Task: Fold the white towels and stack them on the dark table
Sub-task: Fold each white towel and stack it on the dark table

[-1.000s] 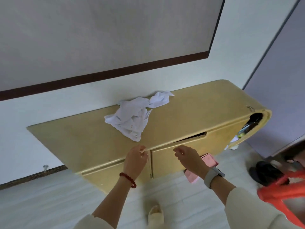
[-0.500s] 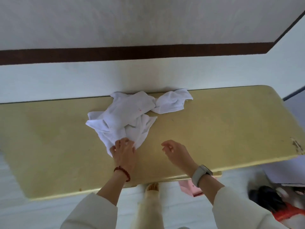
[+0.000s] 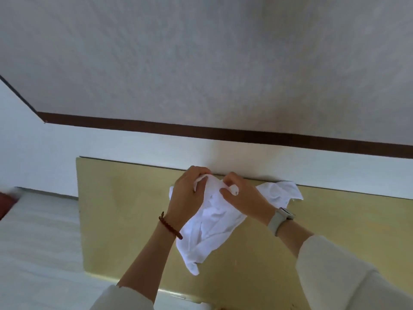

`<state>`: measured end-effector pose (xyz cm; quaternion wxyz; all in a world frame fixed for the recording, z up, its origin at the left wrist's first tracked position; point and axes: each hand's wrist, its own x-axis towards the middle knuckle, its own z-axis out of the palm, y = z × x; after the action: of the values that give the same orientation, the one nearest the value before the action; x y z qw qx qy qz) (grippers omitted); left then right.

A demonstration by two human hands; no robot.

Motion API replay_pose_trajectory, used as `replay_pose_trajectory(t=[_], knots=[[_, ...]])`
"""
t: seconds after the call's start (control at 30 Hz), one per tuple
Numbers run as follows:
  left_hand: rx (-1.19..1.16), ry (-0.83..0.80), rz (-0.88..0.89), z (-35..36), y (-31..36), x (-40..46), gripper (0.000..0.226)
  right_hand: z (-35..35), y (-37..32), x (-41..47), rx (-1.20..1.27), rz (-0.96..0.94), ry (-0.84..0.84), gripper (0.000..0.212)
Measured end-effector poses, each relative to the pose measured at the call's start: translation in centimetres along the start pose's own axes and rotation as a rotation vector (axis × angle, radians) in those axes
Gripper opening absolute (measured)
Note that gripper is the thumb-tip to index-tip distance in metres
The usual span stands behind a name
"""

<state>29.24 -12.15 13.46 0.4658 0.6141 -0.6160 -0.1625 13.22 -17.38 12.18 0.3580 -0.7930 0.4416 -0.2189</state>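
Both hands, left hand [image 3: 186, 193] and right hand [image 3: 242, 195], gripped the crumpled white cloth towels [image 3: 212, 222] on the yellow wooden cabinet top [image 3: 125, 211]; nothing was folded or stacked.

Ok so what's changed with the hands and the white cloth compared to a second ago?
Both hands left the cabinet's front edge and reached to the far side. The left hand and right hand, which held nothing a second ago, now grip the crumpled white towel at its far end with curled fingers. The towel is still unfolded on the yellow cabinet top.
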Motion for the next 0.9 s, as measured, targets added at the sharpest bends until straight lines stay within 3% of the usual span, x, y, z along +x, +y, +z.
replay_pose_trajectory(t=[0.1, 0.27, 0.43, 0.6, 0.73, 0.9], knots=[[-0.038, 0.107, -0.001, -0.1, 3.7, 1.0, 0.021, -4.6, -0.9, -0.6, 0.038, -0.062, -0.015, 0.021], [-0.083, 0.235, 0.018, 2.2, 11.1, 0.9, 0.018, -12.2, 0.4, -4.0, -0.010, -0.179, -0.047, 0.010], [-0.212, 0.143, -0.094, 7.6, 17.6, -1.3, 0.028, -20.2, 5.9, -11.4, -0.068, -0.090, -0.101, 0.014], [-0.238, 0.067, -0.192, 12.8, 20.8, -3.1, 0.025, -27.4, 11.3, -17.0, -0.171, 0.005, -0.082, 0.021], [-0.107, 0.007, -0.291, 15.5, 21.2, -3.1, 0.014, -30.9, 14.5, -18.6, -0.247, 0.080, 0.000, 0.008], [-0.067, 0.032, -0.305, 17.2, 22.8, -2.2, 0.012, -33.4, 15.4, -19.0, -0.285, 0.091, 0.245, 0.018]])
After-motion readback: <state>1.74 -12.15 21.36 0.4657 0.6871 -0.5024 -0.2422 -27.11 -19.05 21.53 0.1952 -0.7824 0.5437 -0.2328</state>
